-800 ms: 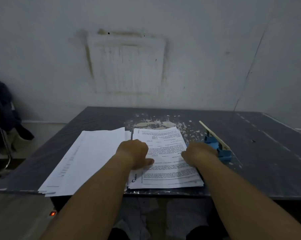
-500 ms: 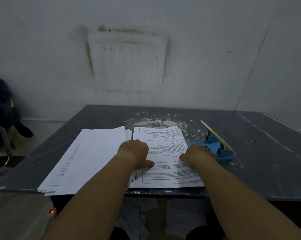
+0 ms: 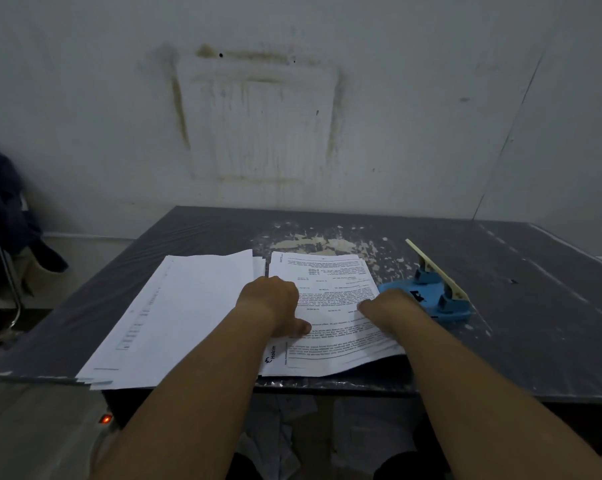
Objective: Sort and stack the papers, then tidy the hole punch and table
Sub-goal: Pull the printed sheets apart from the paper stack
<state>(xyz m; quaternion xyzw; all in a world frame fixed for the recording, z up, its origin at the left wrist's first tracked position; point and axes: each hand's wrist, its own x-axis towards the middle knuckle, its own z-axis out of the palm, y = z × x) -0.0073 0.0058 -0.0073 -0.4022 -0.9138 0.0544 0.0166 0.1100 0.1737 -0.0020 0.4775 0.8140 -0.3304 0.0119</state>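
Printed stack (image 3: 330, 306) pinned flat under left hand (image 3: 275, 306), thumb out; right hand (image 3: 389, 306) curled at its right edge, grip unclear; hole punch (image 3: 434, 296) just right.

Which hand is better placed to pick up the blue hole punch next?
The right hand, probably. It rests at the right edge of the printed paper stack, right beside the blue plastic hole punch. The left hand lies on the stack's far side and would have to cross over.

Hole punch (image 3: 431, 296) right of papers (image 3: 327, 306)
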